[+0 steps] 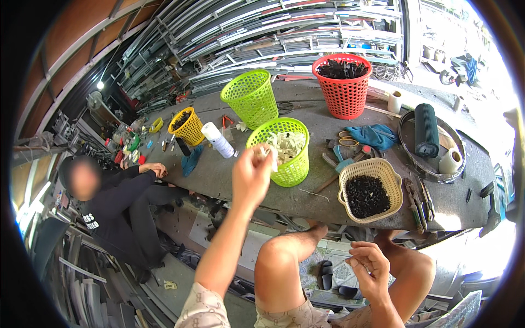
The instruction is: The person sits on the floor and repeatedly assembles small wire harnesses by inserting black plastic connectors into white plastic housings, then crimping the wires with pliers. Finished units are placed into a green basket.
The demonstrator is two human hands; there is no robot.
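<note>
My left hand (252,174) is raised at the near left rim of a light-green basket (292,170). Its fingers are closed, and what they hold, if anything, cannot be made out. Pale, whitish pieces (288,145) fill the upper part of that basket. Above my knee, in front of the table edge, is my right hand (373,269), its fingers curled toward the thumb; anything between them is too small to name. Between this hand and the table's middle stands a cream basket (345,201) holding many small black pieces (368,197).
A second green basket (249,101), a red basket (344,95) of black parts and a yellow basket (188,130) stand farther back. A white spray can (217,140) is left of my hand. Pliers (416,203) lie at right. Another person (128,194) sits at left.
</note>
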